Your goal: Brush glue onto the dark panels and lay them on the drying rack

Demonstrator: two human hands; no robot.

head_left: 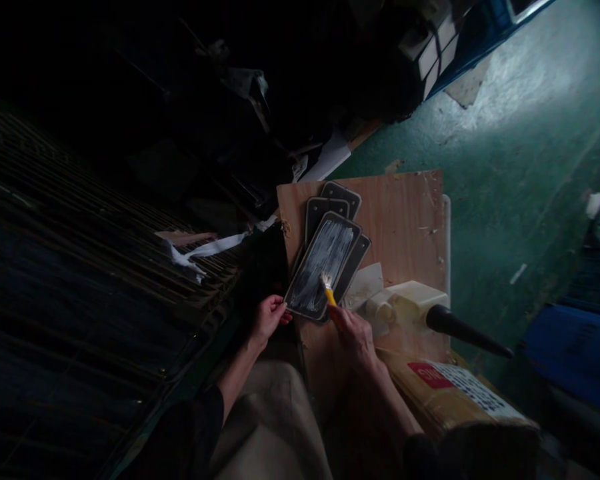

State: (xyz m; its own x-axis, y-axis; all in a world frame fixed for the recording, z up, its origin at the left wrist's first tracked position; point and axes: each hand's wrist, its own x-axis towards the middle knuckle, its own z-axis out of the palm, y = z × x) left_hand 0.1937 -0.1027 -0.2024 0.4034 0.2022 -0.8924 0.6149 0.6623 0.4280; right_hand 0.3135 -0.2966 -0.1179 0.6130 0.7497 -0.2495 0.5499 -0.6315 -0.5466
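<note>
A dark rectangular panel [316, 257] with rounded corners and a pale rim lies on top of several similar panels [325, 209]. Whitish streaks cover most of its face. My left hand [271, 316] pinches its near left corner between thumb and fingers. In my right hand [353, 331] is a brush with a yellow handle [331, 297]; its pale bristles [325, 279] touch the streaked face near the lower middle. Beneath the stack is a wooden board [400, 213].
A translucent bottle [413, 303] with a black cone nozzle [470, 332] lies on the board's right side. A taped cardboard box [460, 390] stands close to my right forearm. Dark stacked material [70, 300] fills the left. A blue crate [575, 350] is on the green floor [510, 220].
</note>
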